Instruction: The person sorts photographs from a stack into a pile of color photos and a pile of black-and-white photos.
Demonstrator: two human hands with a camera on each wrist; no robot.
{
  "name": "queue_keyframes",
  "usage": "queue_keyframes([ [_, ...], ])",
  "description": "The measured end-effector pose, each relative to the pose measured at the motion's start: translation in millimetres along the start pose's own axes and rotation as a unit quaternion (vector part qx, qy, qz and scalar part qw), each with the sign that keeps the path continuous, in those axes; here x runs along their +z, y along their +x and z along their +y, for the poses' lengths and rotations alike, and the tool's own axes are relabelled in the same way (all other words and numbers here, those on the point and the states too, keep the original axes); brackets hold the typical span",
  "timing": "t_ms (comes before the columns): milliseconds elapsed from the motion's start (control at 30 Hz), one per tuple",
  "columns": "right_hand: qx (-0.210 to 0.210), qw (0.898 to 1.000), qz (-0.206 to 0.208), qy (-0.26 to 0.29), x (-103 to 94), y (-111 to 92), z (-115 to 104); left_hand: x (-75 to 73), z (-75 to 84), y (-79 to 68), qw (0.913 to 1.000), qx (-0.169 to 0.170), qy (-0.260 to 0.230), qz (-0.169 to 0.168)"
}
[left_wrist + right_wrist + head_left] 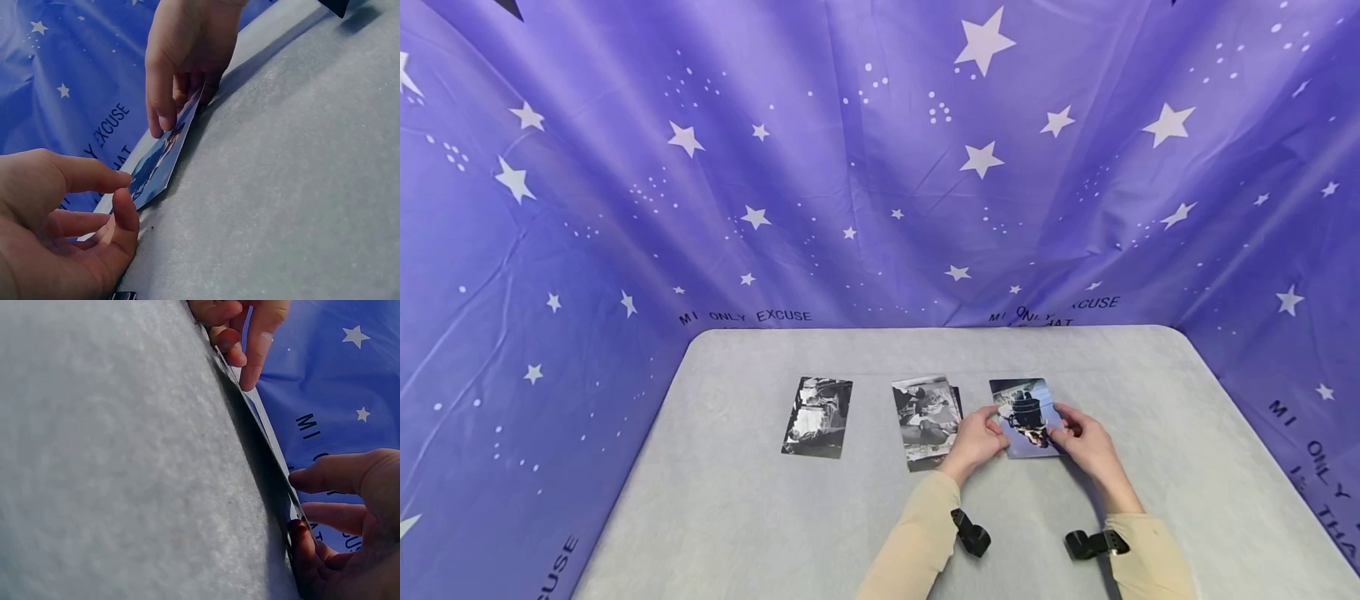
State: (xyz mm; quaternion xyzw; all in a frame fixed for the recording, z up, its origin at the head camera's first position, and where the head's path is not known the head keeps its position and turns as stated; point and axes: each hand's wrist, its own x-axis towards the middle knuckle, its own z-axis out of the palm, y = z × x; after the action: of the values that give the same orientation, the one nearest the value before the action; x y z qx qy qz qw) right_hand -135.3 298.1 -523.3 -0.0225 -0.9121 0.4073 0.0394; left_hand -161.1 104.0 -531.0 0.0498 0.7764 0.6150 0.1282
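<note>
A colour photo print [1024,410] with a dark figure on a blue ground is at the right of the table. My left hand [979,440] holds its left edge between thumb and fingers. On the opposite edge, my right hand [1088,446] pinches it, thumb on the front. In the left wrist view the print [156,165] slants between both hands, and a dark shadow runs beneath it in the right wrist view. Just left of my left hand lies a small pile of black-and-white photo prints [925,421], overlapping, a dark edge showing behind the top one.
Another black-and-white photo print [816,417] lies farther left on the pale grey table [730,500]. Purple cloth [865,167] with white stars and lettering hangs behind the table and along both sides. Black wrist straps [972,533] sit over the beige sleeves [917,529].
</note>
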Motion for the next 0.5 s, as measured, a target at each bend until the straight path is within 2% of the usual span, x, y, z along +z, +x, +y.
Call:
queue_keyframes([
  [167,-0.01,1.0,0.01,-0.016,1.0,1.1,-1.4,-0.6,-1.8,2.0,0.9999,0.014,0.009,0.0],
  [267,-0.004,1.0,0.01,-0.002,1.4,0.6,-0.4,-0.4,-3.3,1.7,0.9997,0.021,0.009,0.0],
  [400,-0.006,0.999,0.024,0.021,3.0,-2.9,1.9,0.3,-6.5,-1.2,0.9996,0.026,-0.007,0.001],
  [500,-0.012,0.998,0.042,0.033,4.9,-5.5,3.5,-1.7,-8.4,-4.2,0.9988,0.027,-0.04,-0.006],
])
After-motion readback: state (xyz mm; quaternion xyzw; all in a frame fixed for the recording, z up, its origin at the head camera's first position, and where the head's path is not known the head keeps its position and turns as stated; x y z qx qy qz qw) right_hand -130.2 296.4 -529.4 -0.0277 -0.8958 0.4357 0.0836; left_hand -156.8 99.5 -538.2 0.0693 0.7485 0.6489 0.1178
